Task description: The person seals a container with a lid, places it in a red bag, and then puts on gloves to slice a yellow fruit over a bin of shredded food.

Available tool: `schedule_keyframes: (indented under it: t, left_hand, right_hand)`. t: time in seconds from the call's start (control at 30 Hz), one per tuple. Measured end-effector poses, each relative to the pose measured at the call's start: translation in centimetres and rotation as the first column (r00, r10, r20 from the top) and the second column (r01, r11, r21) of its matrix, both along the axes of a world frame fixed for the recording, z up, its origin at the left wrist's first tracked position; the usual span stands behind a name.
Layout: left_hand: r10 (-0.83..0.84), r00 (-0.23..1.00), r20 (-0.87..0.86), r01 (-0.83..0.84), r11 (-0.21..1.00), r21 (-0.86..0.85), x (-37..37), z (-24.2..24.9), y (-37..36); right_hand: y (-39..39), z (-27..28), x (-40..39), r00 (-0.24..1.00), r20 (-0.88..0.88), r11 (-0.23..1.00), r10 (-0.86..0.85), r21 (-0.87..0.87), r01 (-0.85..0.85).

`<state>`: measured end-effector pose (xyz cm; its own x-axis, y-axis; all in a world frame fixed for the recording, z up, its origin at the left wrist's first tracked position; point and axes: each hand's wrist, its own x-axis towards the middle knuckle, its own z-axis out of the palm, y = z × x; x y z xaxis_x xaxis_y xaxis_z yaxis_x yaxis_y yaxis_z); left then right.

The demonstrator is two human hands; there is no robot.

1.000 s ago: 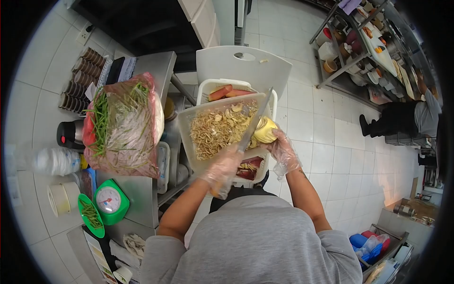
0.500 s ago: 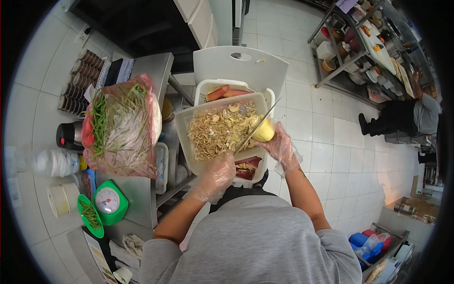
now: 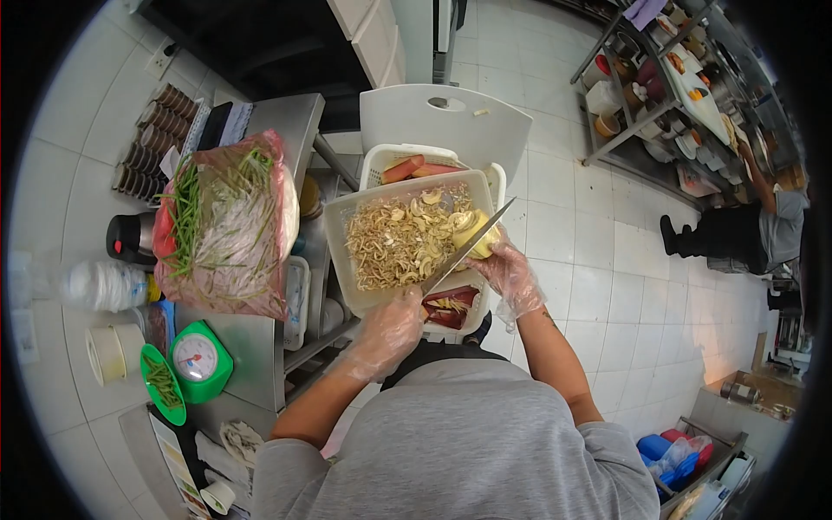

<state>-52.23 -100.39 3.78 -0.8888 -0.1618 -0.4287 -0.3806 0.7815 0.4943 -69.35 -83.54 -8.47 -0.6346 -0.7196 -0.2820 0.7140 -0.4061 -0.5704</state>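
Observation:
My left hand point(image 3: 386, 336), in a clear plastic glove, is wrapped round the handle of a large knife point(image 3: 468, 246), whose blade slants up to the right. A pale yellow piece of food point(image 3: 477, 232) is gripped in my gloved right hand point(image 3: 511, 279), with the blade lying across it. Both are over the right side of a white tub point(image 3: 342, 251) filled with thin shreds and slices point(image 3: 394, 241). Below the tub, dark red peels point(image 3: 452, 307) lie in a white container. Long reddish pieces point(image 3: 403, 168) rest in a basket behind it.
At the left, a steel table point(image 3: 251, 355) bears a pink bag of green stalks point(image 3: 234, 225), a green scale point(image 3: 201, 360) and a green dish point(image 3: 163, 386). A white chair point(image 3: 485, 130) stands beyond the tub. Another person point(image 3: 771, 227) is by a rack at the right.
The knife and yellow piece have shifted slightly, and the blade now lies more across the piece's front. My right hand has moved a little down and left.

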Motion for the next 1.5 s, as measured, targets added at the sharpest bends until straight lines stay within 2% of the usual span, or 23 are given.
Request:
schedule_keyframes:
  t: [0.1, 0.2, 0.4, 0.57, 0.7, 0.77, 0.87, 0.9, 1.13, 1.27, 1.37, 1.47, 1.5]
  left_hand:
    - [-0.004, 1.000, -0.024, 0.003, 1.000, -0.031, 0.5, -0.2, 0.2]
    - [-0.017, 0.998, -0.054, 0.014, 0.999, -0.050, 1.0, -0.8, 0.3]
    - [0.004, 1.000, -0.008, -0.004, 0.998, -0.062, 1.3, -1.3, 0.5]
    - [0.072, 0.997, 0.022, -0.071, 0.996, -0.057, 0.4, -1.9, 1.4]
    - [0.065, 0.997, -0.039, -0.064, 0.997, 0.033, -2.1, -3.0, 1.0]
    - [0.084, 0.996, -0.038, -0.081, 0.994, 0.072, -3.8, -3.5, 0.8]
    - [0.079, 0.992, -0.100, -0.079, 0.997, 0.002, -3.7, -3.7, 1.4]
    - [0.084, 0.994, -0.073, -0.083, 0.996, 0.011, -3.0, -3.5, 1.5]
    - [0.107, 0.993, 0.041, -0.110, 0.991, 0.079, -3.1, -3.3, 1.5]
    - [0.167, 0.984, 0.063, -0.171, 0.983, 0.073, -5.4, -4.9, 2.0]
    - [0.159, 0.984, 0.076, -0.165, 0.983, 0.082, -6.1, -3.8, 1.5]
    - [0.053, 0.985, -0.165, -0.022, 0.983, 0.181, -4.5, -8.8, -0.2]
    - [0.090, 0.983, -0.163, -0.050, 0.971, 0.234, -4.0, -8.5, -0.5]
  right_hand:
    - [0.0, 0.4, 0.1, 0.999, -0.030, 0.999, 0.037, -0.013, -0.037]
    - [0.0, 0.5, 0.2, 0.998, 0.022, 0.995, 0.054, -0.090, -0.052]
    - [-0.8, 0.2, 0.5, 0.997, -0.052, 0.988, 0.055, 0.147, -0.047]
    - [-1.4, -0.2, 0.3, 0.991, -0.078, 0.965, 0.107, 0.248, -0.084]
    - [-2.1, 0.8, 1.3, 0.970, -0.158, 0.925, 0.182, 0.363, -0.115]
    - [-1.9, 0.3, 1.5, 0.980, -0.137, 0.944, 0.144, 0.316, -0.094]
    - [-2.0, 0.7, 1.2, 0.988, -0.112, 0.956, 0.102, 0.284, -0.066]
    - [-1.7, 0.8, 1.1, 0.991, -0.101, 0.957, 0.084, 0.284, -0.052]
    - [-0.6, 1.2, -0.7, 0.969, -0.242, 0.913, 0.051, 0.404, 0.052]
    - [-0.8, 0.9, -0.7, 0.964, -0.243, 0.905, 0.111, 0.425, 0.003]
    - [-1.2, 0.8, 0.5, 0.977, -0.186, 0.912, 0.103, 0.410, -0.018]
    - [-0.5, 0.4, -0.2, 0.994, -0.103, 0.958, 0.033, 0.288, -0.002]
    - [-0.1, 0.2, -0.5, 0.996, -0.088, 0.976, 0.013, 0.220, 0.007]
